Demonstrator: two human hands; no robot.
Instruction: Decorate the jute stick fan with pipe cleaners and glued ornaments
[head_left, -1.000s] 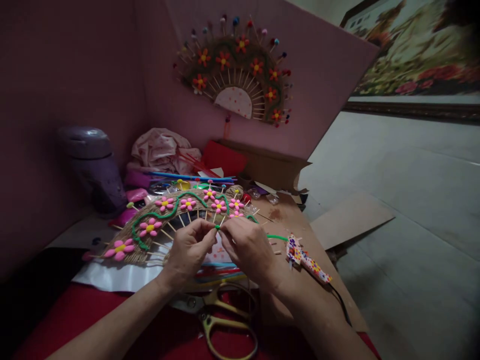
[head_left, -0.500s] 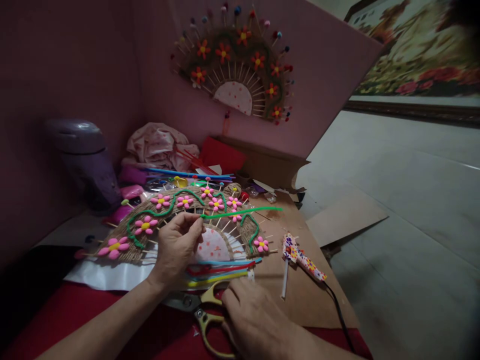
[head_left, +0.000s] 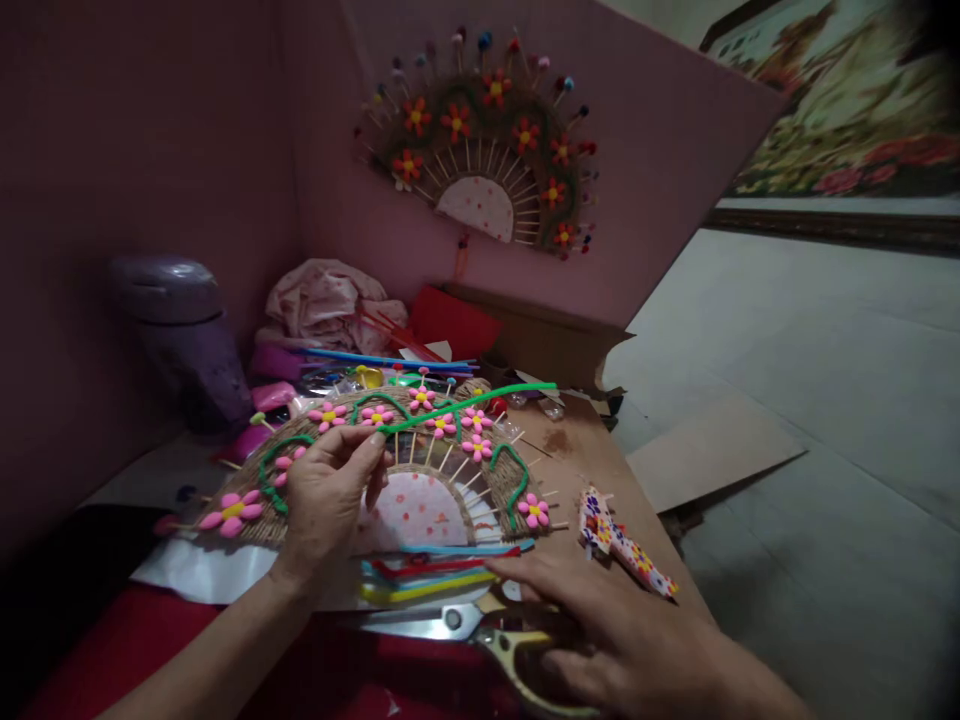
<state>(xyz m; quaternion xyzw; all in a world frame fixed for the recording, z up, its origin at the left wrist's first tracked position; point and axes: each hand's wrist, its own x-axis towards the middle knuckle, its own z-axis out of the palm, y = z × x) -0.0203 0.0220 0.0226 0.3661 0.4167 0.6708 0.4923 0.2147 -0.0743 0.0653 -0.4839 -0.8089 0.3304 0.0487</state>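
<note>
Pinched in my left hand (head_left: 330,490) is one end of a green pipe cleaner (head_left: 472,402), which slants up to the right over a twine-wrapped fan (head_left: 300,440). The fan carries pink flowers (head_left: 233,512), green wavy trim and a dotted half-circle (head_left: 420,508). At the front, yellow-handled scissors (head_left: 510,660) lie with their blades pointing left. Over their handles is my right hand (head_left: 607,620), its fingers apart and blurred. Blue, red and yellow pipe cleaners (head_left: 431,588) lie just behind the scissors.
A patterned glue gun (head_left: 624,545) rests on cardboard (head_left: 562,450) at the right. A purple bottle (head_left: 184,340) stands back left, near crumpled pink cloth (head_left: 326,305). Another decorated fan (head_left: 480,150) hangs on the pink wall. Red paper (head_left: 454,325) lies at the back.
My right hand has moved right and its fingers have spread. The scissors have shifted right. My left hand has moved slightly left, and the green pipe cleaner now slants more steeply. The view has shifted slightly.
</note>
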